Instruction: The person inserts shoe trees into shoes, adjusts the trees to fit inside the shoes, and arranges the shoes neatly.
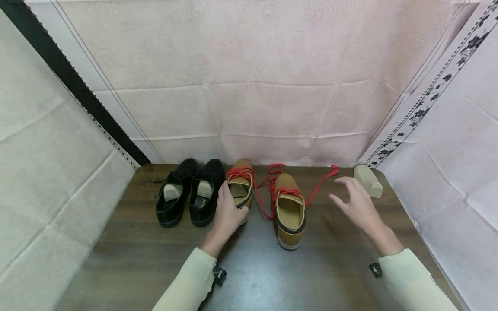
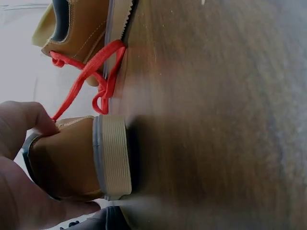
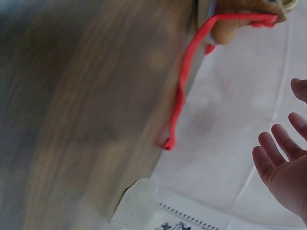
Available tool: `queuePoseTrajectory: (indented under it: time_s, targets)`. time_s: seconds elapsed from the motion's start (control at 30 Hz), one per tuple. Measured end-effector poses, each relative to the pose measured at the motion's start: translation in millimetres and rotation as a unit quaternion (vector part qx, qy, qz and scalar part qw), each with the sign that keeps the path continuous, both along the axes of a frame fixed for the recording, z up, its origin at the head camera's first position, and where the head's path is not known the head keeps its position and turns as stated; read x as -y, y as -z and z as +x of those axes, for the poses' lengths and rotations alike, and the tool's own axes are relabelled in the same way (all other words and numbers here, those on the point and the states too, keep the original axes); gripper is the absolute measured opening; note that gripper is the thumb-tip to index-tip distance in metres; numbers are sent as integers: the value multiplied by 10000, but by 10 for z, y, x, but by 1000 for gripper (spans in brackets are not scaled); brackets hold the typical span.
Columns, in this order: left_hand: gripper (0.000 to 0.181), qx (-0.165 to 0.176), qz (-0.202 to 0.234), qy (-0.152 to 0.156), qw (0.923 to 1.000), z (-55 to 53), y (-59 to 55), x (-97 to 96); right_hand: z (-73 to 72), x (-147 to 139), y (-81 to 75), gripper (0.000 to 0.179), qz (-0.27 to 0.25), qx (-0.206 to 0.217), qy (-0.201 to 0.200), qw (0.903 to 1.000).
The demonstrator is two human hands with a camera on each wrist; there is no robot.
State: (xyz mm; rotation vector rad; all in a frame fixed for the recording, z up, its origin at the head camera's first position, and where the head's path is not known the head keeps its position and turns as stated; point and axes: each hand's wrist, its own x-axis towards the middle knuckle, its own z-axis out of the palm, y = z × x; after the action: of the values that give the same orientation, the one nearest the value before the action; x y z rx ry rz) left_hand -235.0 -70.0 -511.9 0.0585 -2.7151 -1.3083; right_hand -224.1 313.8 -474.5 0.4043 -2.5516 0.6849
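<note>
My left hand (image 1: 227,212) grips the collar of a tan shoe (image 1: 241,163) with red laces, thumb on one side and fingers on the other. In the left wrist view the heel of this tan shoe (image 2: 67,160) faces the camera, its pale sole close over the wooden surface. A second tan shoe (image 1: 289,240) stands to the right, its red lace (image 1: 321,181) trailing over the surface. My right hand (image 1: 358,203) hovers right of that shoe with fingers spread, holding nothing; the right wrist view shows the palm and fingers (image 3: 272,148).
A pair of black shoes, the left one (image 1: 167,216) and the right one (image 1: 200,216), stands at the left with pale inserts inside. A pale block (image 1: 367,180) lies at the back right corner of the wooden surface (image 1: 311,280). Patterned cloth (image 1: 272,108) hangs behind.
</note>
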Motion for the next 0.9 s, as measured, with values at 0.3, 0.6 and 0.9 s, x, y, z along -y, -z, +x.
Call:
queuePoseTrajectory:
  time_s: [0.3, 0.6, 0.9]
  targets:
    - [106, -416, -847, 194, 9954, 100, -127, 3, -36, -207, 131, 55, 11, 176, 59, 9998]
    - [89, -1199, -613, 621, 9889, 239, -345, -89, 35, -250, 159, 58, -89, 162, 54, 9998]
    - [72, -1337, 169, 1319, 9821, 288, -455, -287, 129, -255, 128, 60, -137, 69, 148, 9998]
